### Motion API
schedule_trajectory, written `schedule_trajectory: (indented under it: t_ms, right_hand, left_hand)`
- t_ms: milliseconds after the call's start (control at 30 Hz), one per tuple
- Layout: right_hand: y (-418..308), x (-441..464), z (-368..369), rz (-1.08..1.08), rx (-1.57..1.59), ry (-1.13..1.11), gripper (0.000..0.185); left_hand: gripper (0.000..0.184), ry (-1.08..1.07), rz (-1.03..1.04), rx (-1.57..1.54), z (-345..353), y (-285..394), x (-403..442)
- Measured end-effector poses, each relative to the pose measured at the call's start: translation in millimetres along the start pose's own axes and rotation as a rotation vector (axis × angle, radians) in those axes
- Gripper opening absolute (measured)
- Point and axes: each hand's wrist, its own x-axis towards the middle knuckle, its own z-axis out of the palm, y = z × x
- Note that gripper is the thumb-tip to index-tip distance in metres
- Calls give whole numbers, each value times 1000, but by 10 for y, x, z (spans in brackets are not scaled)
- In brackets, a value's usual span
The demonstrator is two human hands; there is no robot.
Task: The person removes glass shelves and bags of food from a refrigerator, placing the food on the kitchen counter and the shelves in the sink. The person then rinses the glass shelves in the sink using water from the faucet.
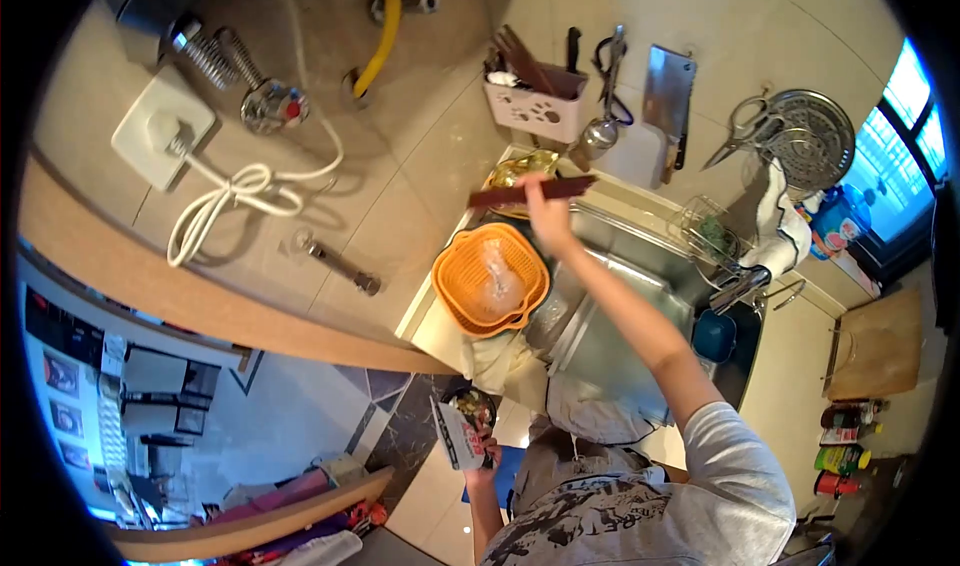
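Note:
My right hand reaches over the back left corner of the sink. It is closed around a long, dark reddish-brown bundle that looks like chopsticks, held nearly level. Beneath it lies a shiny yellow-gold packet, and an orange plastic basket with a clear plastic bag inside stands nearby. Lower down, my left hand grips a white package with red lettering. Close by is a dark round container with mixed scraps; whether the package touches it I cannot tell.
The steel sink lies before my body. On the wall are a pink utensil holder, a cleaver, scissors and a round strainer. Further right are a blue-green tub, a cutting board and several bottles.

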Motion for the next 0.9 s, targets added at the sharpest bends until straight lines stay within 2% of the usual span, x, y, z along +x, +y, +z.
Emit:
schedule_trajectory:
  t_ms: [33,100,133,167,200,233,267,333,400,467,500,533,567,633,667,700,767,800,833,867,900]
  right_hand:
    - [-109,265,-106,-91,23,50,20]
    - [-443,787,-345,-204,-178,107,25]
    - [-593,1062,-380,-412,-204,164,25]
    - [-785,1225,-467,-274,-367,99,24]
    - [-532,1539,-472,-389,-168,133,27]
    - [-734,1666,-506,-190,-602,91,30]
    - [-705,1837,-483,-146,-825,22,32]
    - [-318,2106,-462,-83,-988,-222,34]
    - [-20,2196,-442,185,-1032,-379,36]
    - [242,2221,-440,113,-986,-333,43]
    - [270,2250,-461,300,-874,-426,48]
    - [105,2159,-470,184,-926,-518,51]
    - [156,2115,-475,57,-892,-489,50]
    - [308,2055,-424,11,-847,-348,41]
    - [150,1830,-445,-32,-711,-235,35]
    - [76,1496,-503,-106,-439,-165,29]
    - [-180,694,-815,-133,-343,-410,16]
    - [-351,261,-1046,41,-318,-535,16]
    - [-287,-198,-1294,-125,-299,-501,19]
    - [-374,-522,-1610,94,-390,-635,21]
    - [-200,-899,-1930,420,-437,-689,23]
  left_hand:
    - [44,0,-22,4,-32,21,-15]
    - [43,62,15,18,-58,69,0]
    - [43,64,-4,25,-20,64,33]
    - [42,62,-9,17,31,44,44]
    - [42,61,-10,7,58,40,57]
    - [42,46,-23,34,42,72,75]
    - [42,51,-33,38,58,71,94]
    - [43,26,10,74,122,52,123]
    - [44,26,-11,27,211,2,146]
    - [45,-24,72,92,205,3,112]
    - [47,-33,91,123,149,38,91]
    - [47,-11,86,126,132,52,75]
    - [48,-33,57,146,150,48,84]
    - [49,-35,20,141,190,-27,81]
    - [49,-37,-52,96,215,-64,96]
    - [47,11,-61,83,178,-67,87]
    - [43,77,-102,77,169,-136,153]
    - [40,98,-132,84,190,-191,203]
    - [36,201,-114,137,185,-215,216]
    - [36,204,-122,139,178,-226,298]
    - [36,218,-183,201,167,-247,412]
